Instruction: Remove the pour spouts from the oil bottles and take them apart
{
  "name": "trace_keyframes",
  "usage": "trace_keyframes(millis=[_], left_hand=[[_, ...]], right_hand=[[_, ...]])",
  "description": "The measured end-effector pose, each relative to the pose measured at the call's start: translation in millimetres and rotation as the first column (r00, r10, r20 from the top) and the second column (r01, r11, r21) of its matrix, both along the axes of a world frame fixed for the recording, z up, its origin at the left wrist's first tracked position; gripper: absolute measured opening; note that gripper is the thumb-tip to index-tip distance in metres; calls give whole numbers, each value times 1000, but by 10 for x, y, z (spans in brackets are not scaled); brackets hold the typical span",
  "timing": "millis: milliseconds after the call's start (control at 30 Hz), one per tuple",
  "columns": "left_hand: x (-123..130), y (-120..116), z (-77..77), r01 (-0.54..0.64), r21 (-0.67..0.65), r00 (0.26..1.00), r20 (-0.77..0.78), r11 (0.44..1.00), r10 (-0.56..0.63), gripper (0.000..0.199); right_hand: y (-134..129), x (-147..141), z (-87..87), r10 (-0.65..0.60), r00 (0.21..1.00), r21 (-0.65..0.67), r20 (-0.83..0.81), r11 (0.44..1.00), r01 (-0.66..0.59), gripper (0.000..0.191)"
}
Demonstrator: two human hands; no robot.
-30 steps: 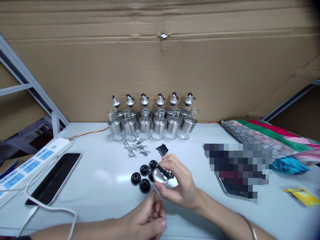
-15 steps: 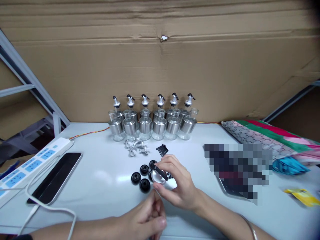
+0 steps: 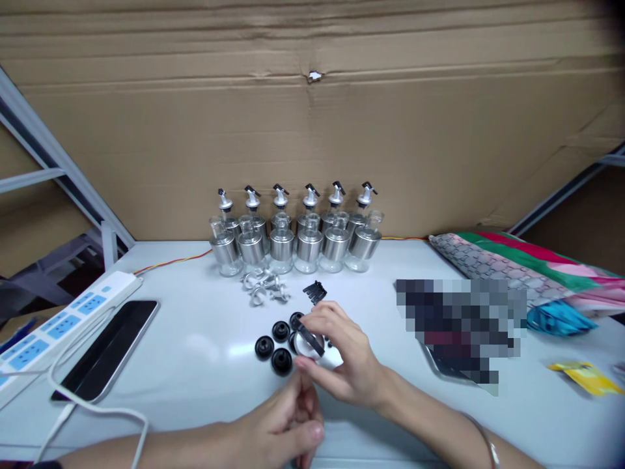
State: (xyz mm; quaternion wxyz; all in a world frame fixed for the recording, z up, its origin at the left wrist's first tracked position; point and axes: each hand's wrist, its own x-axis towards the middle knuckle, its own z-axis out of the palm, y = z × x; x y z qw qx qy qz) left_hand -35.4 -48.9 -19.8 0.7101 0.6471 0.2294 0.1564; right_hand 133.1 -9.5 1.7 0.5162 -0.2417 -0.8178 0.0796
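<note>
My right hand [image 3: 344,355] is closed on a pourer spout [image 3: 309,340], a silver-white round cap with a black flip lever across it. Thumb and fingers grip it from the right side. Just below, my left hand [image 3: 293,417] is closed with its fingers curled in; whatever it may hold is hidden. Several black stoppers [image 3: 282,360] lie to the left of the spout, some partly behind it. Beyond my right fingers is a small pile of black levers [image 3: 315,292]. Several loose silver spout pieces [image 3: 265,286] lie farther back.
Two rows of glass bottles [image 3: 282,246] with steel bands stand at the back, the rear ones with pourers fitted. On the left lie a phone [image 3: 110,348], a power strip [image 3: 63,326] and a white cable [image 3: 97,408]. A patterned bag [image 3: 512,260] and yellow packet [image 3: 586,378] lie right.
The whole view has shifted slightly. My right hand still grips the spout, with its lever turned a little in the fingers; my left hand keeps its curled pose.
</note>
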Motion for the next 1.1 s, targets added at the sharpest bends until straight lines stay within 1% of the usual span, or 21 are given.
trace_keyframes(millis=[67, 200, 367, 500, 567, 800, 933, 1000, 1100], left_hand=[[-4, -1, -5, -2, -10, 1000, -11, 1000, 2, 60], [-1, -4, -15, 0, -8, 1000, -28, 1000, 0, 62], [2, 0, -8, 0, -1, 1000, -30, 1000, 0, 64], [1, 7, -24, 0, -33, 1000, -26, 999, -1, 61], [2, 7, -37, -2, -42, 1000, -22, 999, 1, 63], [10, 4, -36, -1, -55, 1000, -11, 998, 0, 79], [2, 2, -56, 6, -57, 1000, -2, 998, -6, 78], [-2, 0, -82, 4, -52, 1000, 7, 999, -3, 76], [-7, -5, -116, 2, -52, 1000, 11, 999, -1, 64]], right_hand=[[0, 4, -10, 16, 1000, -4, 16, 1000, -16, 25], [-7, 7, -29, 9, 1000, 12, 23, 1000, -9, 33], [-12, -1, -33, 20, 999, -77, 35, 997, -17, 48], [10, -9, -49, 63, 997, -87, 49, 994, -59, 44], [15, -8, -60, 78, 996, -93, 46, 993, -74, 41], [-16, 21, -83, 25, 999, -121, 43, 993, -20, 50], [-20, 25, -65, 50, 998, -157, 50, 987, -42, 55], [-17, 23, -52, 80, 996, -201, 34, 977, -72, 52], [-13, 20, -46, 84, 996, -259, -12, 962, -84, 45]])
